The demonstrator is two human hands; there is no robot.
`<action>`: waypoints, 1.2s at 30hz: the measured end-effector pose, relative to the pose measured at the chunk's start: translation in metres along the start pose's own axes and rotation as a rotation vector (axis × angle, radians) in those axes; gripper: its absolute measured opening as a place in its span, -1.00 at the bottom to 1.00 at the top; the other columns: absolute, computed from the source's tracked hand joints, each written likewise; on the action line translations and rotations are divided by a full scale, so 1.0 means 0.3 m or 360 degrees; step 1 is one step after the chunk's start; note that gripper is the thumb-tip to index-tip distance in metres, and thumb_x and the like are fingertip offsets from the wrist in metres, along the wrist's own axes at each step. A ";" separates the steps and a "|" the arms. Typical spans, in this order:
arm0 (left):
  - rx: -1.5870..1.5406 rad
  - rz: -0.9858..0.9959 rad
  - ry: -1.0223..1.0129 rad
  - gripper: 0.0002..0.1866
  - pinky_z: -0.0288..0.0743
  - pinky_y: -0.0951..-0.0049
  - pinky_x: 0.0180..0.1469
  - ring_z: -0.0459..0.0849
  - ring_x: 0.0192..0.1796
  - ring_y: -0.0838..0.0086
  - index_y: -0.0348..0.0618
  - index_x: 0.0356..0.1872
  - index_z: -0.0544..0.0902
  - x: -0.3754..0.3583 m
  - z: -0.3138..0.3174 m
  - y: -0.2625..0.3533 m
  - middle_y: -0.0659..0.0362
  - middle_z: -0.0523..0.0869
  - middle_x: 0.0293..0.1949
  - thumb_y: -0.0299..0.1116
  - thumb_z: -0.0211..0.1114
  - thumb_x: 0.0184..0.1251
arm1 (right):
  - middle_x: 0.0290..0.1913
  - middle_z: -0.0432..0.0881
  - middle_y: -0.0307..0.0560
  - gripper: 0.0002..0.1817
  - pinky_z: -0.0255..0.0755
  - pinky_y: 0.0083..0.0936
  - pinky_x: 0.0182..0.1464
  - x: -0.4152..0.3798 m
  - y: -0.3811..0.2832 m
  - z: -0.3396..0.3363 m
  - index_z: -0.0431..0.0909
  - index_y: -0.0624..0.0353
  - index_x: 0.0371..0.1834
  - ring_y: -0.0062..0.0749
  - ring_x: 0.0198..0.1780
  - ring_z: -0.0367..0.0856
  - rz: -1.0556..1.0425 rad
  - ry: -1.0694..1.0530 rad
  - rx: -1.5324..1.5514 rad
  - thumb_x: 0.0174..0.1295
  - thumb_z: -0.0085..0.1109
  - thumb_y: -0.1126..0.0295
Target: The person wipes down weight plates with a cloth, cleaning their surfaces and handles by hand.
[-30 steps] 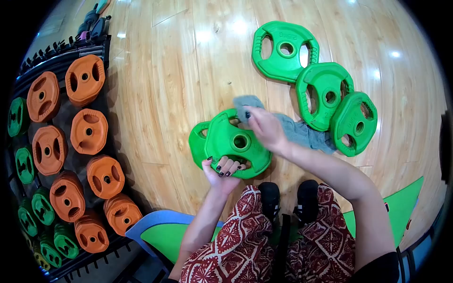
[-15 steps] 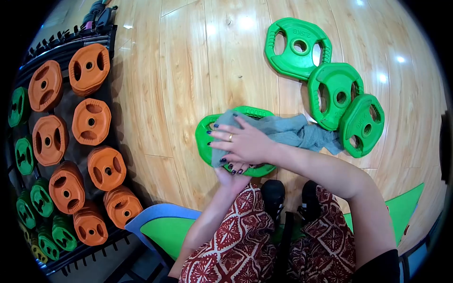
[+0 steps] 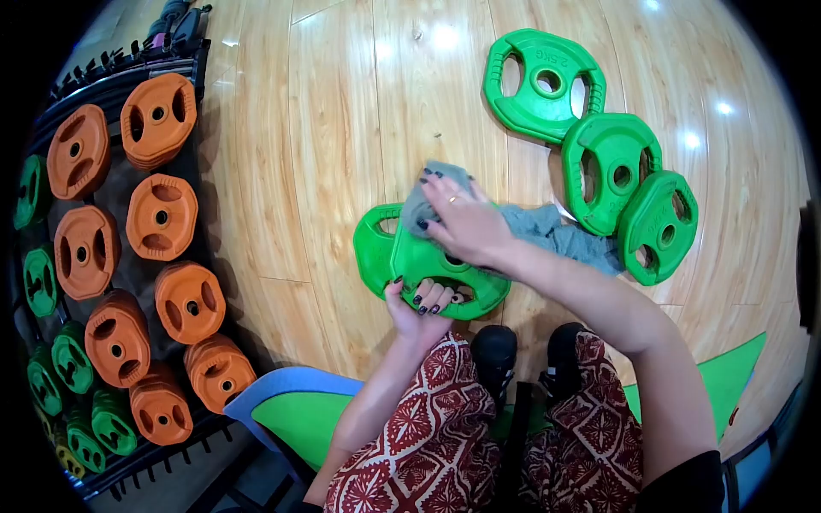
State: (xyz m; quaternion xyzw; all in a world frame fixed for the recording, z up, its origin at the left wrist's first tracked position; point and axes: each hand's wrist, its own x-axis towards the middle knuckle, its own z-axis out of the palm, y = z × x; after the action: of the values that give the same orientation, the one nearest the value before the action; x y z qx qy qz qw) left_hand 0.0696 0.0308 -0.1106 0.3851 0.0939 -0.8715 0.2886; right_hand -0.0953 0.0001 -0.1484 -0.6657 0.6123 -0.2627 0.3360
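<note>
My left hand (image 3: 421,309) grips the near handle slot of a green weight plate (image 3: 426,261), its fingers curled through the opening. Another green plate (image 3: 370,256) lies partly beneath it on the left. My right hand (image 3: 466,218) presses a grey cloth (image 3: 419,209) on the far side of the upper plate, fingers stretched over it. The rest of the cloth trails right across the floor to three more green plates, one marked 2.5KG (image 3: 545,103), a middle one (image 3: 599,197) and a nearer one (image 3: 643,218), overlapping in a row.
On the left stands a rack (image 3: 201,64) with several orange plates (image 3: 162,218) and green plates (image 3: 43,280). A green and blue step or mat (image 3: 299,419) is beside my legs. My black shoes (image 3: 494,352) are on the wooden floor (image 3: 342,128).
My right hand has moved with the cloth up and to the right, away from my left hand, uncovering more of the upper green plate. My left hand stays at the near handle.
</note>
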 end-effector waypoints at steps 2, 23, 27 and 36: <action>0.0023 0.0004 0.0018 -0.58 0.20 0.45 -0.21 0.17 -0.60 0.55 0.11 -0.78 0.14 -0.003 0.002 0.000 0.38 0.14 -0.79 0.10 0.01 -0.03 | 0.33 0.13 0.06 -0.37 -0.11 -0.02 0.33 0.002 0.012 -0.002 0.09 0.22 0.29 -0.12 0.37 0.06 0.0167 -0.0038 -0.0001 0.22 -0.11 0.11; 0.0208 0.0081 0.0159 -0.49 0.19 0.52 -0.30 0.14 -0.70 0.65 0.18 -0.83 0.14 0.001 0.023 0.012 0.46 0.16 -0.84 0.26 -0.04 0.04 | 0.29 0.25 -0.05 -0.39 -0.02 0.09 0.26 0.013 -0.053 0.021 0.22 0.19 0.24 -0.27 0.33 0.16 0.0063 0.0091 -0.0082 0.20 -0.08 0.05; 0.0248 0.0097 0.0114 -0.47 0.22 0.47 -0.27 0.16 -0.70 0.64 0.17 -0.82 0.19 -0.003 0.048 0.003 0.46 0.17 -0.84 0.32 -0.06 0.06 | 0.27 0.26 0.04 -0.35 0.01 0.07 0.25 -0.013 -0.081 0.013 0.23 0.27 0.21 -0.19 0.32 0.17 0.0098 0.0147 -0.0105 0.18 -0.09 0.00; 0.0368 0.0217 0.0639 -0.46 0.07 0.64 -0.57 0.14 -0.72 0.66 0.18 -0.78 0.25 0.009 0.070 0.002 0.46 0.15 -0.85 0.36 -0.17 0.11 | 0.27 0.26 0.00 -0.34 0.01 0.06 0.26 -0.103 -0.120 0.051 0.24 0.25 0.21 -0.21 0.32 0.17 -0.0014 0.0246 -0.0200 0.16 -0.05 0.00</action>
State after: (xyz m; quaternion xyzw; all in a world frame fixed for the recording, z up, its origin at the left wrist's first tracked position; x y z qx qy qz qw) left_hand 0.0556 0.0212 -0.0982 0.5866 0.0227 -0.7610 0.2761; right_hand -0.0641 0.0337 -0.1286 -0.6659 0.6489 -0.2757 0.2441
